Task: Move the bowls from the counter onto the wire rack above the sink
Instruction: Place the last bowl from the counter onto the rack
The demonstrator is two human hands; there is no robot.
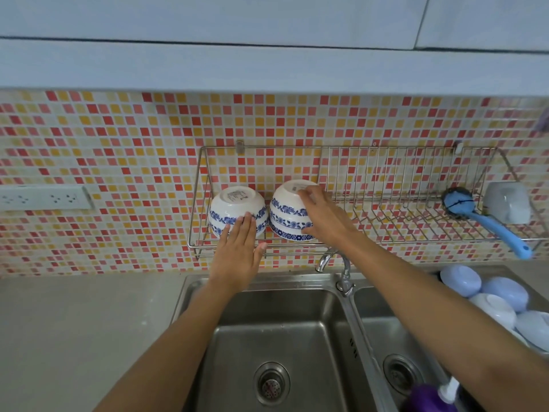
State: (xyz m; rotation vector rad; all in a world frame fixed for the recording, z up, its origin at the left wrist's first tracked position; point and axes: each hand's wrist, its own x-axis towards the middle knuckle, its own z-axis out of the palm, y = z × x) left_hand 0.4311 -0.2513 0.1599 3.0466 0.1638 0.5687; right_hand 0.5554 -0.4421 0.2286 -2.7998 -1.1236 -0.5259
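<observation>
The wire rack (350, 233) hangs on the tiled wall. Upturned blue-patterned bowls (234, 206) sit at its left end. A blue brush (487, 221) and white cup (508, 203) lie at its right.

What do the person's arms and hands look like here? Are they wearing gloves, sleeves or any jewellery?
Both arms are bare as far as the picture shows: no sleeves in view. The left hand and right hand wear no gloves, and no rings, watch or bracelet show. The nails look short and unpainted.

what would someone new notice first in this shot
Probably the blue-and-white bowls turned upside down at the left end of the wire rack, with the left hand touching one and the right hand gripping the stacked pair. Behind them runs a red-and-yellow mosaic wall.
</observation>
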